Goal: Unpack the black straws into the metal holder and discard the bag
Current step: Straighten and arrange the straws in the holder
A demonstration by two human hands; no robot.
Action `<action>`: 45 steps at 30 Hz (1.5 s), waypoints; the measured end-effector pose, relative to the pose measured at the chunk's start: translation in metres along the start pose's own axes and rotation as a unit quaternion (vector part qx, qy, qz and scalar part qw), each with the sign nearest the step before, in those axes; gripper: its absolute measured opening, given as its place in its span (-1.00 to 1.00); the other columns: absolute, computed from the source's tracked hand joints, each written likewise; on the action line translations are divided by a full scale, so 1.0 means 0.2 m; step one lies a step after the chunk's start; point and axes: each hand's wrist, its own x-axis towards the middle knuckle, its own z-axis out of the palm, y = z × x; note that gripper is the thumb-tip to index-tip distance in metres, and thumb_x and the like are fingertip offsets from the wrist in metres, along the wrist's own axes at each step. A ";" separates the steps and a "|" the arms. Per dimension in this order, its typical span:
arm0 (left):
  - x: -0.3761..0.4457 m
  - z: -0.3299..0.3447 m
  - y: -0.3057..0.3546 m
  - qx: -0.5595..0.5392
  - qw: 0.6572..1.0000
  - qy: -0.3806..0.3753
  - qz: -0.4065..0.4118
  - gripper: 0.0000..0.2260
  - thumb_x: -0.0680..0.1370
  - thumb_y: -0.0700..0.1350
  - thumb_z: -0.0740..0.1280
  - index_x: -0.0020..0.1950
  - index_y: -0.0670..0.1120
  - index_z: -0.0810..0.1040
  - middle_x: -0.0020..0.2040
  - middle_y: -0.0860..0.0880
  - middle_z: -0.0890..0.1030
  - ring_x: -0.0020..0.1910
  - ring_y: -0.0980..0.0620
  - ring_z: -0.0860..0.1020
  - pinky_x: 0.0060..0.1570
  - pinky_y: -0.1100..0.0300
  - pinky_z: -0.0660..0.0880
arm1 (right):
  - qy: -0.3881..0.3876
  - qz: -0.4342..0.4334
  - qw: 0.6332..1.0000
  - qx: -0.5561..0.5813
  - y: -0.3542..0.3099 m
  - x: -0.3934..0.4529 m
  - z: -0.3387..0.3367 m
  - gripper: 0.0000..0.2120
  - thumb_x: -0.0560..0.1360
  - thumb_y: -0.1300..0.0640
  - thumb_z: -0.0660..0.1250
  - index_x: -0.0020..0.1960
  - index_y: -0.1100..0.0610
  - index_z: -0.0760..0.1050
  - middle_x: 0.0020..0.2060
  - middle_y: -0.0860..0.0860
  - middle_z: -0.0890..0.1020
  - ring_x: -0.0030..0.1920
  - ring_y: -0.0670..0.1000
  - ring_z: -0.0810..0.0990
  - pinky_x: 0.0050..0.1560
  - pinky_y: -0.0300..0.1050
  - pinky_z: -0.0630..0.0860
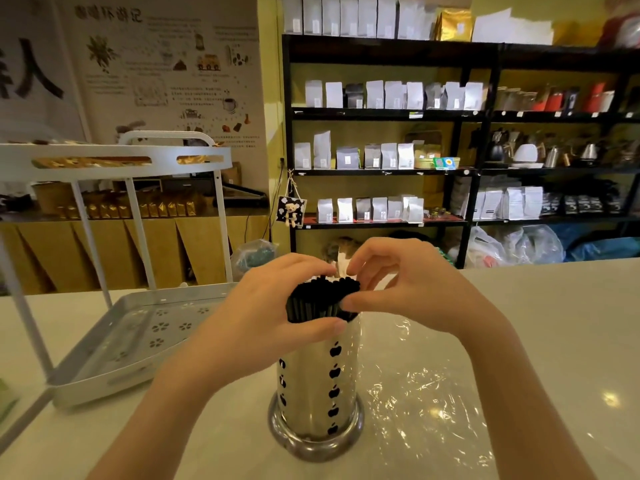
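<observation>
The metal holder [317, 382] stands upright on the white counter [554, 341], closest to the camera, with rows of small black apple-shaped cutouts running down its side and a wider ring at its base. A bundle of black straws [322, 299] sits in it, the tops poking out above the rim.

The left hand [273, 303] wraps around the bundle at the mouth of the holder, thumb lying across the front just below the straw tops and fingers curled over the far side, so it is grasping the straws. The right hand [398, 282] comes in from the other side; its thumb presses the right edge of the bundle and its curled fingertips touch the straw tops, pinching them.

The clear plastic bag [426, 382] lies crumpled and flat on the counter, just right of the holder and reaching up to its base, under the right forearm.

To the left, a white 2-tier rack [114, 341] rests on the counter, its lower tray pierced with flower-shaped holes and its upper tray holding gold-coloured packets.

Beyond the counter, brown paper bags line a low ledge, a poster with drawings and text hangs on the wall, and black shelves [460, 116] carry rows of white and grey pouches, kettles and jars.
</observation>
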 end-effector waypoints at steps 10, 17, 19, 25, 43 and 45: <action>0.07 0.00 0.00 -0.072 0.994 0.054 -0.057 -0.48 0.19 0.32 0.25 0.09 0.18 0.51 -0.04 0.39 0.46 0.02 0.47 0.38 -0.09 0.49 0.29 | 0.033 -0.027 0.998 0.049 -0.03 0.00 0.01 -0.86 0.34 0.20 0.47 -0.18 0.01 0.58 -0.40 -0.10 0.67 -0.41 -0.11 0.65 -0.43 -0.39 0.47; 0.04 0.00 0.03 -0.130 0.989 0.043 -0.063 -0.64 0.43 0.16 0.22 0.20 0.15 0.47 0.08 0.28 0.48 0.11 0.33 0.42 0.10 0.34 0.37 | 0.202 -0.083 0.964 0.152 -0.11 0.04 -0.07 -0.92 0.34 0.20 0.46 -0.18 0.08 0.62 -0.40 -0.04 0.69 -0.43 -0.08 0.63 -0.39 -0.29 0.55; 0.04 0.00 0.04 -0.124 0.990 0.047 -0.047 -0.65 0.46 0.11 0.23 0.25 0.18 0.40 0.12 0.30 0.45 0.14 0.34 0.39 0.11 0.40 0.33 | 0.246 -0.107 0.948 0.172 -0.18 0.07 -0.15 -0.91 0.37 0.20 0.43 -0.15 0.06 0.62 -0.39 -0.12 0.69 -0.42 -0.12 0.62 -0.38 -0.31 0.55; 0.00 -0.05 0.16 -0.096 0.986 0.124 0.055 -0.72 0.42 0.08 0.21 0.00 0.45 0.25 -0.10 0.44 0.46 -0.04 0.44 0.49 -0.08 0.50 0.45 | 0.350 -0.164 0.883 0.266 -0.35 0.07 -0.38 -0.93 0.41 0.20 0.39 -0.11 0.09 0.60 -0.36 -0.11 0.69 -0.35 -0.12 0.64 -0.30 -0.31 0.56; -0.04 -0.17 0.01 -0.132 0.883 0.451 -0.013 -0.69 0.44 -0.14 0.35 0.18 -0.05 0.49 -0.04 0.02 0.62 -0.14 0.37 0.58 -0.08 0.40 0.53 | 0.194 0.090 0.938 0.272 0.11 -0.06 0.22 -0.87 0.49 0.14 0.29 -0.12 0.03 0.61 -0.32 -0.12 0.67 -0.23 -0.21 0.58 -0.23 -0.33 0.48; -0.04 -0.17 0.05 -0.175 0.866 0.469 0.002 -0.68 0.46 -0.19 0.33 0.21 -0.08 0.45 -0.02 0.03 0.61 -0.07 0.28 0.61 -0.03 0.35 0.54 | 0.159 0.064 0.958 0.228 0.10 -0.08 0.24 -0.83 0.52 0.12 0.25 -0.10 0.05 0.63 -0.25 -0.08 0.67 -0.18 -0.19 0.58 -0.15 -0.38 0.48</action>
